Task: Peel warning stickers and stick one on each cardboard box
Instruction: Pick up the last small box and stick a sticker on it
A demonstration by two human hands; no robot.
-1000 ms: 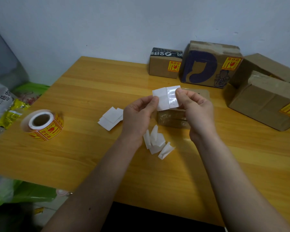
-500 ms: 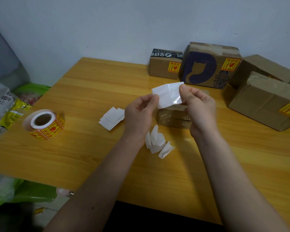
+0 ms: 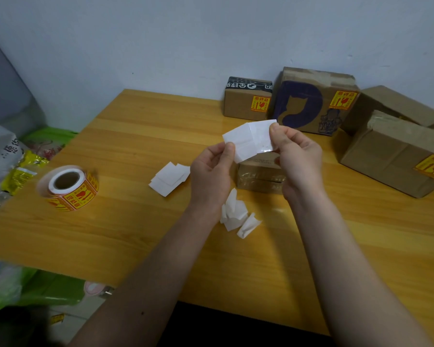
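Now the left hand pinches the near left corner of a white sticker strip, held up with its blank back to the camera, while the right hand pinches the strip's right end between thumb and forefinger. Compared with a second ago the strip has tilted, its right end riding higher and the glossy right-hand part lifting away from the matte left part. I judge this to mean a sticker is being worked off its backing and is nearly free, ready for a box.

Directly behind and below the hands sits a small tape-wrapped cardboard box; whether it already bears a sticker I cannot tell, since the hands hide most of its top. Just beside the left wrist lie crumpled white backing scraps, about three or four, and to their left a flat pile of white backing squares, roughly three.

Further out on the orange wooden table, five cardboard boxes are visible in all: the small one, a black-topped box, a box with a purple cat print, a plain box behind and a large box at right. Three show yellow-and-red warning stickers. One roll of yellow-and-red stickers stands well apart at left.
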